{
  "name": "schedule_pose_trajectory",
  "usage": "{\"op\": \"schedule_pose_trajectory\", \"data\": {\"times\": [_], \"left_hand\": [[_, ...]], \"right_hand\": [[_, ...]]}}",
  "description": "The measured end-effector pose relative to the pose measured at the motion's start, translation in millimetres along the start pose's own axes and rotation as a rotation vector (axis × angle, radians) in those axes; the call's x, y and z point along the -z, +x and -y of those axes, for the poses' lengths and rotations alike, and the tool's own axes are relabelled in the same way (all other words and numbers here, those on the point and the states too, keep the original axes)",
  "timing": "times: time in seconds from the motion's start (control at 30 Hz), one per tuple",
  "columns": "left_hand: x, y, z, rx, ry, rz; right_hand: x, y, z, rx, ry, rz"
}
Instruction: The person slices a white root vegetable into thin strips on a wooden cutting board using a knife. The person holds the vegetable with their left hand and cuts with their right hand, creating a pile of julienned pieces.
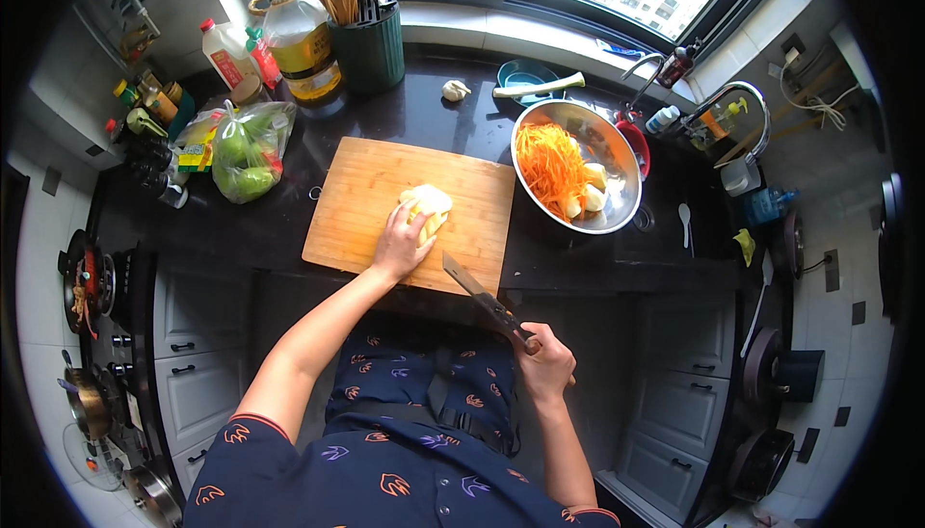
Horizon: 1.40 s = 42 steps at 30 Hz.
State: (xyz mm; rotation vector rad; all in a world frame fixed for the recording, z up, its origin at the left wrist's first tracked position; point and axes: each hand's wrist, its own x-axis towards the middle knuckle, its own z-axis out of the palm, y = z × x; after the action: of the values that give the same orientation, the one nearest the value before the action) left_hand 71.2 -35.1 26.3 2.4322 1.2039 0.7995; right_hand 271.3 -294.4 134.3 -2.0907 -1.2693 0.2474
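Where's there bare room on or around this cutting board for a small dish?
Free: the cutting board left of the left hand; the black countertop in front of the plastic bag; and its strip between the steel bowl and front edge. Crowded: the back left, with oil jug and chopstick holder; behind the steel bowl, with a red container.

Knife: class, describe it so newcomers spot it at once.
On the black countertop, find the wooden cutting board. At its near edge, right of centre, the knife slants across, gripped in the right hand. Its metal blade sets it apart from the pale food held by the left hand.
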Motion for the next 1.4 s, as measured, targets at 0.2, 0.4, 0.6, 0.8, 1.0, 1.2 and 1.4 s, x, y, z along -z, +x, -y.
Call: {"op": "schedule_pose_trajectory", "data": {"times": [0.2,0.4,0.6,0.8,1.0,1.2,1.4], "left_hand": [[-11.1,-5.8,12.9,-0.013,0.022,-0.130],[-7.8,-6.6,-0.7,0.032,0.057,-0.071],[-14.0,-1.3,17.0,0.095,-0.076,-0.097],[-4.6,30.7,9.2,0.168,0.152,0.037],[-4.4,39.9,16.4,0.239,-0.060,0.192],[-1.1,44.2,-5.3,0.049,0.209,0.089],[-7.6,57.6,13.7,0.092,-0.005,0.328]], "right_hand": [[-0.1,-0.6,2.8,-0.026,0.028,0.006],[0.9,-5.0,-0.3,-0.006,0.021,0.002],[-1.9,-12.3,1.4,-0.054,0.043,0.003],[-5.2,-15.2,8.3,-0.072,0.099,0.006],[-3.4,-16.6,10.3,-0.078,0.080,-0.004],[-4.6,-20.3,5.5,-0.098,0.061,0.009],[-7.3,-21.6,9.4,-0.080,0.071,0.008]]}}
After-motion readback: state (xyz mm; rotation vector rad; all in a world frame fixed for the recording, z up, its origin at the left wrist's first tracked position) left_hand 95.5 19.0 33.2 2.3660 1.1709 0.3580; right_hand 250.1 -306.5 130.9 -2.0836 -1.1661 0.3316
